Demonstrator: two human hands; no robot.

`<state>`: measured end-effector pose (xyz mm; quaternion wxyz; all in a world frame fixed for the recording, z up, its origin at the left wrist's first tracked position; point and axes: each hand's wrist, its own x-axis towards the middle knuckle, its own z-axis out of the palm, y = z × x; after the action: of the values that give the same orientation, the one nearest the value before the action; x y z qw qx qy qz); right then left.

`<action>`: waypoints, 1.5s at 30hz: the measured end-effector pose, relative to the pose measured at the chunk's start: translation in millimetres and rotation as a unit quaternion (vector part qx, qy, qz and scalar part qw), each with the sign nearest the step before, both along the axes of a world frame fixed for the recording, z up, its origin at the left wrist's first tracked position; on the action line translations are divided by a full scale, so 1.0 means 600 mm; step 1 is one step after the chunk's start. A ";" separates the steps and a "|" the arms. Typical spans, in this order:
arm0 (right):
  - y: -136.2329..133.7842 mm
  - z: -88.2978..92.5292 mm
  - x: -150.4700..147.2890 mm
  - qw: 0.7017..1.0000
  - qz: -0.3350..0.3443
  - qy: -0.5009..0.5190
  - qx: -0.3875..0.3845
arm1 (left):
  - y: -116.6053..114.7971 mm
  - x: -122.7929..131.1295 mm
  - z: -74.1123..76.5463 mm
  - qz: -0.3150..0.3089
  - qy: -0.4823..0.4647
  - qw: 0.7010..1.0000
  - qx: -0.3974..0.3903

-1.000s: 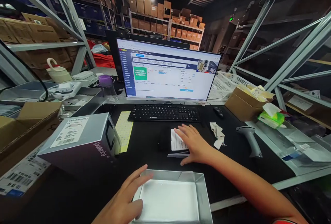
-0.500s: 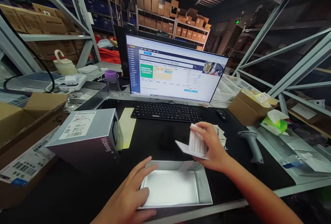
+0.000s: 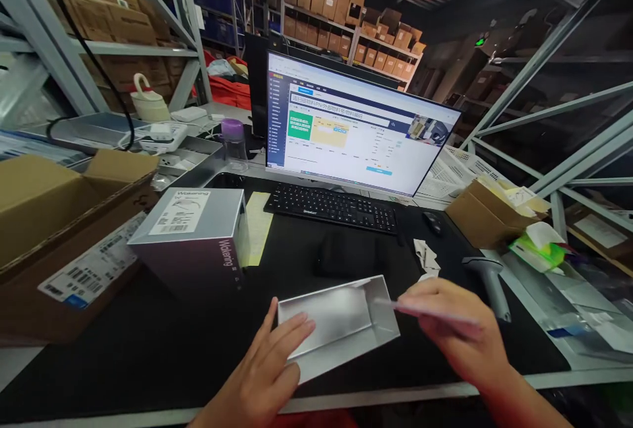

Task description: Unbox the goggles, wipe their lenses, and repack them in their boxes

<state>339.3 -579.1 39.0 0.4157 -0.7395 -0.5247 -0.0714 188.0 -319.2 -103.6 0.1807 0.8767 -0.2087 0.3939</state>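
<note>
Two hands: both at the open grey box [image 3: 341, 326], at 6 o'clock on the black tabletop [image 3: 148, 349].
Left hand [image 3: 270, 375]: grip spread flat, fingers on the box's 9 o'clock rim.
Right hand [image 3: 457, 336]: grip pinched around a thin booklet [image 3: 425, 311], at the box's 3 o'clock.

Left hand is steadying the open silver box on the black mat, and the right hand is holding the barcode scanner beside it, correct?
Not quite. The head view shows the right hand holding a thin booklet; the barcode scanner lies untouched on the mat. The left hand does steady the open silver box.
</note>
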 end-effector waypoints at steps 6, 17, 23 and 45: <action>-0.011 0.002 0.004 0.979 -0.200 0.012 0.042 | 0.013 -0.009 -0.015 -0.007 0.006 1.000 0.002; 0.094 -0.026 -0.003 0.997 0.016 0.025 -0.078 | 0.017 -0.009 0.014 -0.006 0.040 0.997 -0.062; 0.119 -0.023 0.000 0.988 0.089 0.082 -0.097 | 0.024 -0.024 0.008 0.032 0.107 0.988 -0.107; -0.007 0.049 0.011 0.987 -0.129 0.039 -0.085 | -0.008 0.146 0.135 -0.192 0.230 0.923 0.241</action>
<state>346.0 -583.4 68.6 0.3589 -0.8356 -0.4128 -0.0506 275.7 -323.8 -22.4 0.0794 0.9033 -0.4146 0.0764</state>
